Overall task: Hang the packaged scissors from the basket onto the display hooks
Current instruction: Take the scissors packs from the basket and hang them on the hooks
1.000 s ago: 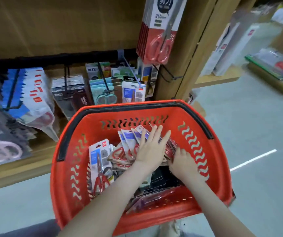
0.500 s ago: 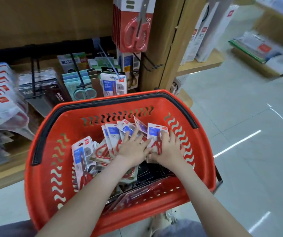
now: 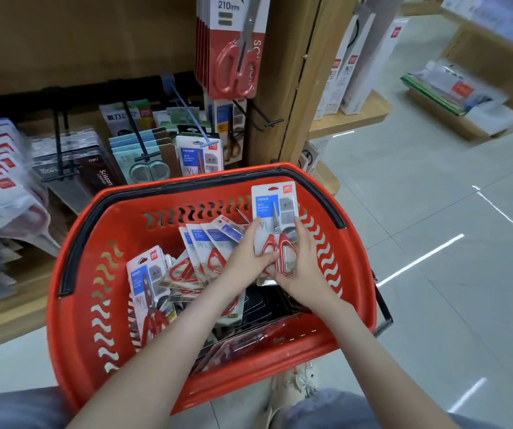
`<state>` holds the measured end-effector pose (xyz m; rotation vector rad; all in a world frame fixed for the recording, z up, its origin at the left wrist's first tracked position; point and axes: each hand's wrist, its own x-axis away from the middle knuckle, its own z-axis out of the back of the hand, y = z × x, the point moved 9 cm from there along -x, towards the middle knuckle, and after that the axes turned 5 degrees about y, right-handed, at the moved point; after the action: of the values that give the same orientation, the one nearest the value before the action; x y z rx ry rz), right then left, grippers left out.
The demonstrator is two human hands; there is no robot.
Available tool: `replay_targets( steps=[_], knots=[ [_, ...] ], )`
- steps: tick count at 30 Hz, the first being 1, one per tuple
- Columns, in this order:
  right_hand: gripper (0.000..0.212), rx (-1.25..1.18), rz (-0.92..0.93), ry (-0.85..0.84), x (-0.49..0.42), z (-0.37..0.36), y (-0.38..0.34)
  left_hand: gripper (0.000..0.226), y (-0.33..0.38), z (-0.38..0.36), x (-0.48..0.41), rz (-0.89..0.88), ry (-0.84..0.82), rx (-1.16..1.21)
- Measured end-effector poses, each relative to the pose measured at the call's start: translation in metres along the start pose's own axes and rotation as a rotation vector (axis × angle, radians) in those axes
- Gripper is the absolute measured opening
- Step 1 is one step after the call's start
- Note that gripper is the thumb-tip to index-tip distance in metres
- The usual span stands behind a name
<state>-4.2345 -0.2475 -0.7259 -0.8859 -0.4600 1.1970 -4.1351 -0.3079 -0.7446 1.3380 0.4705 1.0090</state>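
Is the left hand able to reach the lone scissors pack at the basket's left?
Probably yes: the lone pack lies uncovered near the left hand, which must release the raised pack first.

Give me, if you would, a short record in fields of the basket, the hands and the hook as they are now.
Basket: red, several scissor packs inside
Lifted pack: upright, red-handled scissors
Left hand: grips its left edge
Right hand: grips its right edge
Blue hook: carries matching packs
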Motion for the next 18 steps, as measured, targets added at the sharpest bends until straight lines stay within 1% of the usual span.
replay_targets(
  steps=[1, 2, 3, 5, 7, 9, 11, 12, 13, 15, 16, 18],
  knots=[
    [0.101, -0.041, 0.006, 0.004, -0.002, 0.002, -0.007, 0.072, 0.005, 0.003, 0.004, -0.002, 0.002, 0.127],
    [0.102, -0.087, 0.009, 0.0, -0.004, 0.002, -0.013, 0.075, 0.008, 0.008, 0.007, -0.002, 0.009, 0.199],
    [0.102, -0.141, 0.016, -0.003, -0.005, 0.003, -0.022, 0.08, 0.013, 0.014, 0.01, 0.001, 0.015, 0.218],
    [0.1, -0.233, -0.003, -0.002, -0.009, 0.003, -0.042, 0.089, 0.027, 0.035, 0.019, -0.001, 0.039, 0.197],
    [0.093, -0.304, -0.08, 0.048, -0.018, 0.005, -0.063, 0.091, 0.046, 0.065, 0.032, -0.028, 0.055, 0.107],
    [0.076, -0.451, -0.196, 0.087, -0.031, 0.002, -0.089, 0.092, 0.066, 0.097, 0.052, -0.06, 0.04, 0.016],
    [0.044, -0.627, -0.277, 0.011, -0.044, -0.017, -0.127, 0.092, 0.081, 0.134, 0.074, -0.089, 0.02, -0.047],
    [0.029, -0.676, -0.27, -0.041, -0.048, -0.029, -0.151, 0.092, 0.085, 0.156, 0.085, -0.102, 0.026, -0.063],
    [0.021, -0.701, -0.229, -0.087, -0.052, -0.042, -0.178, 0.092, 0.088, 0.18, 0.097, -0.114, 0.05, -0.094],
    [0.019, -0.72, -0.143, -0.147, -0.054, -0.069, -0.232, 0.088, 0.096, 0.227, 0.125, -0.163, 0.148, -0.134],
    [0.019, -0.711, -0.109, -0.172, -0.052, -0.083, -0.26, 0.085, 0.102, 0.254, 0.141, -0.193, 0.236, -0.16],
    [0.013, -0.667, -0.041, -0.24, -0.046, -0.119, -0.313, 0.08, 0.112, 0.312, 0.178, -0.266, 0.494, -0.231]
  ],
)
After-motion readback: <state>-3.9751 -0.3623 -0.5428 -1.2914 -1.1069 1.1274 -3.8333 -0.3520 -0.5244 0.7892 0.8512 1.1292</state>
